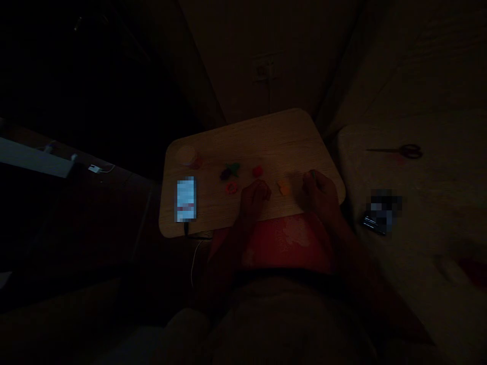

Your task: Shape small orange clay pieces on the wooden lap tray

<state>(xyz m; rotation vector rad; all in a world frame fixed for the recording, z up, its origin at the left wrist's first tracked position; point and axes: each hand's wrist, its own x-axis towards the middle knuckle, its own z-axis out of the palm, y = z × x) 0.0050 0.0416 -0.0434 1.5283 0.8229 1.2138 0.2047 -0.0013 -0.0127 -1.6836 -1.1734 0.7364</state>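
The scene is very dark. A small wooden lap table (266,137) lies in front of me. My left hand (254,196) rests on its near edge with fingers curled; what they hold, if anything, is too dark to make out. My right hand (318,192) is curled around a thin green-tipped thing (312,174). Between the hands lies a small orange piece (283,188). Further out sit a red piece (257,171), a green and dark piece (230,170) and a red ring-shaped piece (231,188).
A lit phone (186,198) with a cable lies at the table's left. Scissors (407,150) and a dark device (380,215) rest on the bedding at the right. A wall socket (264,68) is behind the table. A red cloth (281,241) covers my lap.
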